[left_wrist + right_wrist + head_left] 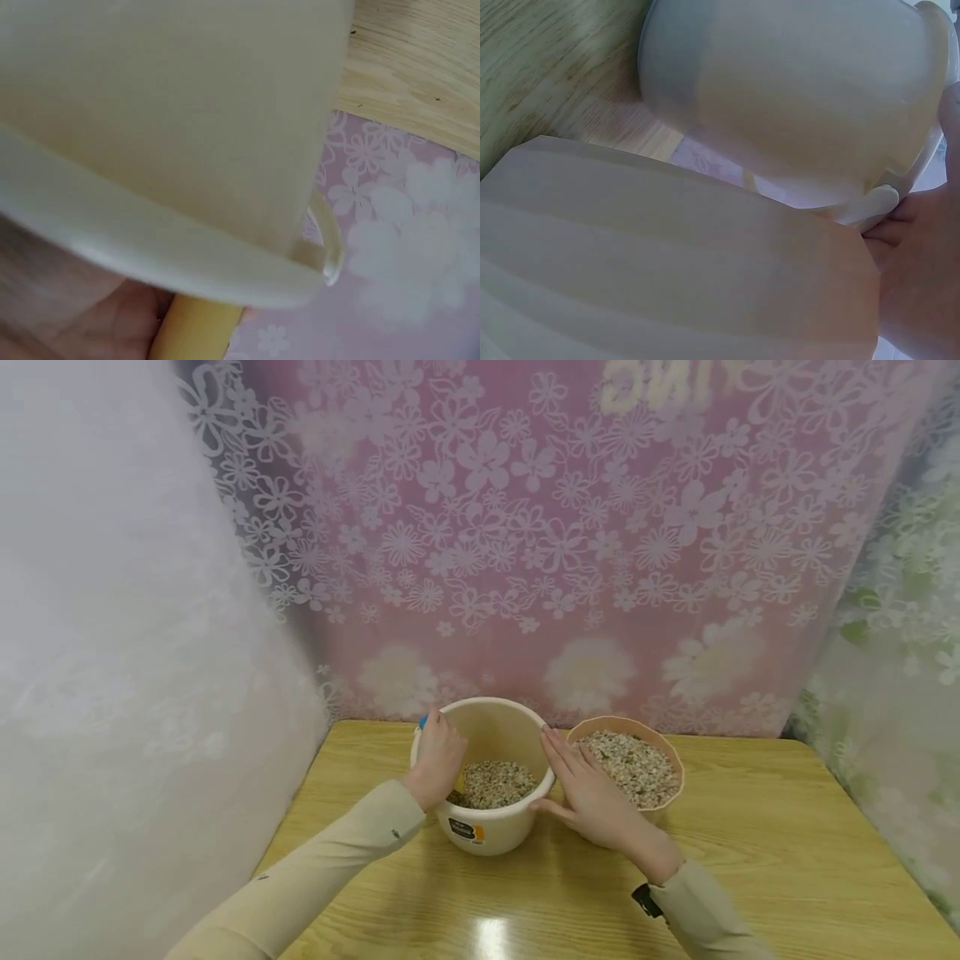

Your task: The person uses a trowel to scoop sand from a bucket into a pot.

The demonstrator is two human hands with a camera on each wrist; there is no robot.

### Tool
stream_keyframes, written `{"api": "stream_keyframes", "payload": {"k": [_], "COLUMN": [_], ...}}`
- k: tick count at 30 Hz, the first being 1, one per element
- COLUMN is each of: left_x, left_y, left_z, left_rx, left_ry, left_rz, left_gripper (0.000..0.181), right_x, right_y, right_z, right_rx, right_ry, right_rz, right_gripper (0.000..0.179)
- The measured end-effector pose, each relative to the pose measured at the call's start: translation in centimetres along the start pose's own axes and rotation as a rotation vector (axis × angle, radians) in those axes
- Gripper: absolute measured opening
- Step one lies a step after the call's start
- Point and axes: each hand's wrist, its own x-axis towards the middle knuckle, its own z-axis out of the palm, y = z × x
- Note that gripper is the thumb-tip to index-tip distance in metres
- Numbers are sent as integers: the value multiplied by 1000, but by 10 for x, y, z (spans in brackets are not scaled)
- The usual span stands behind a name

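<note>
A cream bucket stands on the table with a layer of mixed grain-like bits in its bottom. My left hand reaches over its left rim and grips a yellow-handled tool. The tool's blue end shows above the hand, and its lower end is down by the bits, mostly hidden. My right hand lies against the bucket's right rim with fingers straight and thumb apart. In the right wrist view that hand is beside the bucket's handle joint.
A peach-coloured fluted bowl, filled with similar bits, stands just right of the bucket, close to my right hand. The wooden table ends at a pink flowered curtain behind. A pale curtain hangs at the left.
</note>
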Motion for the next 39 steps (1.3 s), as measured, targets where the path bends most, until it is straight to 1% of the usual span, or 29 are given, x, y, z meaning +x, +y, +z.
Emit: {"api": "stream_keyframes", "payload": {"k": [4,7,10,14,18,22,25,28,31,35,39], "left_x": [5,11,15,15,13,13,14,15,16,14,12], "left_y": [4,7,10,13,16,17,18,16,15,13,12], "left_z": [5,13,20,24,25,28,31,33,34,35,36], "left_rx": [-44,-107,-158,-202,-270,-328,-395,-453,-498,-598,-682], "left_ry": [-26,-2,39,105,155,183,228,269,279,276,258], "left_rz": [18,1,-16,-19,-8,-16,-27,-23,-13,0,-1], "left_gripper": [12,19,26,31,28,23,26,32,32,20,19], "right_x": [0,0,0,-1,-1,-1,-1,0,1,1,0], "right_y": [-1,-2,-2,-2,-2,-2,-2,-2,-2,0,0], "right_z": [0,-1,0,1,2,2,2,2,2,4,6], "right_rx": [1,4,6,6,10,14,16,17,19,9,0], "right_ry": [-13,-17,-14,-1,3,7,9,6,3,14,33], "right_rz": [9,15,17,12,18,18,19,24,24,12,-5], "right_gripper": [99,99,99,98,99,99,98,98,99,99,100]}}
